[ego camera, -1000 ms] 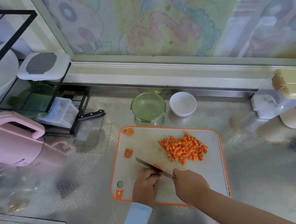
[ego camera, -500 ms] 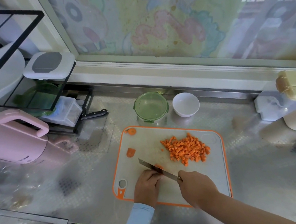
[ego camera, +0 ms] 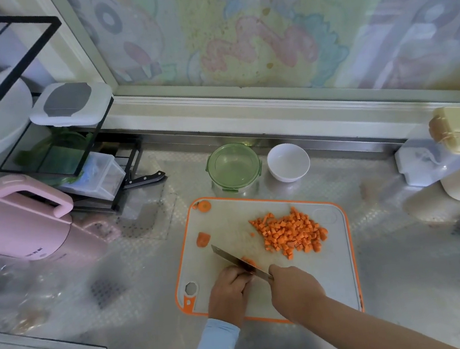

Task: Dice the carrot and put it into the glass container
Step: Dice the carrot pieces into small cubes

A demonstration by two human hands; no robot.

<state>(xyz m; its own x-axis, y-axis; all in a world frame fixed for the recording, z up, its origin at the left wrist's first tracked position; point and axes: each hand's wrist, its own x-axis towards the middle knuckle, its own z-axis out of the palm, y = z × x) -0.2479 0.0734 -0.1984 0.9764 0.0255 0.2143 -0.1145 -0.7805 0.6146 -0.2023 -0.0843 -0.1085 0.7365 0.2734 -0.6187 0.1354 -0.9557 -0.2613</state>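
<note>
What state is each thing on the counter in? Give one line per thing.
Glass container: lid on, no carrot inside.
Bowl: upright, empty.
Diced carrot: heaped on the cutting board.
Carrot piece: undiced, pinned by the left hand.
Knife: gripped by the right hand, blade at the carrot piece.

Change log, one entry. Right hand with knife: I record a slight slide rightward along the cutting board half a second ago, now drawn back left. My view wobbled likewise.
</note>
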